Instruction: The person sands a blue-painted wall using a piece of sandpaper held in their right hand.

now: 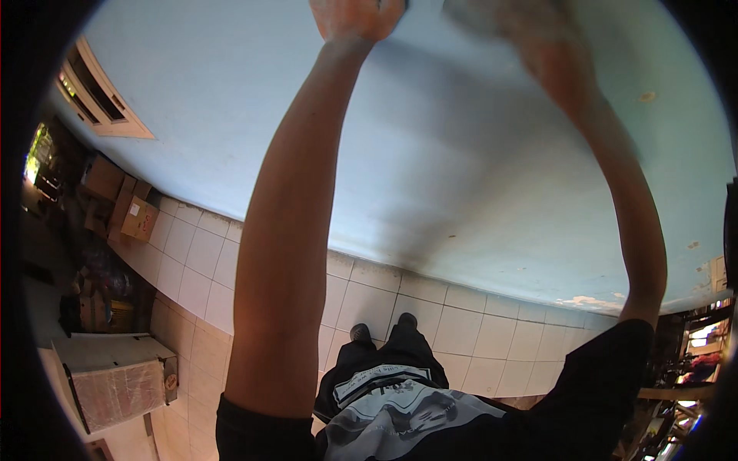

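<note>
Both my arms reach up along a pale blue wall (pixel 430 138). My left hand (pixel 355 18) is at the wall near the top of the view, its fingers cut off by the upper edge. A dark patch shows beside it, too little of it to name. Further right, my right hand (pixel 542 50) is smeared by motion close to the wall. A greyish blur lies at its fingertips, and I cannot make out whether it is a held thing or the fingers themselves. Shadows of the arms fall on the wall between them.
White floor tiles (pixel 369 303) run along the wall's foot, where I stand. Paint peels low on the right (pixel 588 301). Cardboard boxes (pixel 138 219) and a plastic-wrapped box (pixel 119 396) stand at left. A framed wall opening (pixel 100 96) is upper left; cluttered shelving (pixel 696 369) is right.
</note>
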Demonstrator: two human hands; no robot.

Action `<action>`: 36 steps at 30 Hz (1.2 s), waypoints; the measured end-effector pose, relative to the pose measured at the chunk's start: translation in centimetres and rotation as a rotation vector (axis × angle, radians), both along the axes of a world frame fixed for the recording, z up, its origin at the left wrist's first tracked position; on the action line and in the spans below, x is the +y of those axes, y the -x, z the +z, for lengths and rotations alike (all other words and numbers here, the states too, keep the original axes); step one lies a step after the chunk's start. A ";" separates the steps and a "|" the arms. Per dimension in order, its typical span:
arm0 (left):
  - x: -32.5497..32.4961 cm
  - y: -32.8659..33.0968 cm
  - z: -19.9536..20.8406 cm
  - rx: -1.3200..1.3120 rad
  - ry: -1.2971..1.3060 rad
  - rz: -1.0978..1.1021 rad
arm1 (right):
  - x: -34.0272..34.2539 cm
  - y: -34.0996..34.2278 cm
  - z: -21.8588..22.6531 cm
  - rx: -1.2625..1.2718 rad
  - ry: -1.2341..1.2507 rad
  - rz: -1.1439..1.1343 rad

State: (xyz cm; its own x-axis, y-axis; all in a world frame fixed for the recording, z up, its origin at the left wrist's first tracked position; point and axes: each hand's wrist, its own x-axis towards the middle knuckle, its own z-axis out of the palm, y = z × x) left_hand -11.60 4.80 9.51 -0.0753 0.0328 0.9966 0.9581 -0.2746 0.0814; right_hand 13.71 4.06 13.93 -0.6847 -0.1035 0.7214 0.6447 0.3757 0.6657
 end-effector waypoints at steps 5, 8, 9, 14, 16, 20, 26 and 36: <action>-0.1 0.1 -0.2 -0.005 0.017 0.025 | -3.3 0.4 1.4 -0.426 0.270 -0.026; -0.2 -0.3 -0.4 0.000 0.047 0.016 | -0.1 -1.0 1.9 -0.057 -0.001 0.023; -0.1 -0.5 -0.5 0.001 0.050 0.038 | 0.6 -1.7 1.4 -0.056 0.002 0.046; -0.4 -0.8 -0.2 -0.016 0.091 0.041 | 0.7 -2.0 -0.2 -0.513 0.144 -0.117; -0.4 -1.0 0.1 -0.020 0.099 0.024 | -0.1 -2.3 3.0 -0.440 0.087 -0.129; -0.3 -0.7 -0.2 0.000 0.082 0.043 | -1.7 -0.2 1.4 -0.169 0.037 -0.104; -0.2 -0.3 -0.4 -0.010 0.042 -0.003 | -1.6 -0.3 1.5 -0.166 0.078 -0.097; 0.1 -0.3 -0.5 -0.013 0.008 -0.022 | -0.5 -0.8 2.5 -0.129 -0.050 -0.115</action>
State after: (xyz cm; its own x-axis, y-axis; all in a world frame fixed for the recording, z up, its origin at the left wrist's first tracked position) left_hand -11.26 4.87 9.03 -0.0871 0.0424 0.9953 0.9509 -0.2944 0.0957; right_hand 14.55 3.55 16.47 -0.7807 -0.0531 0.6226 0.5893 0.2688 0.7619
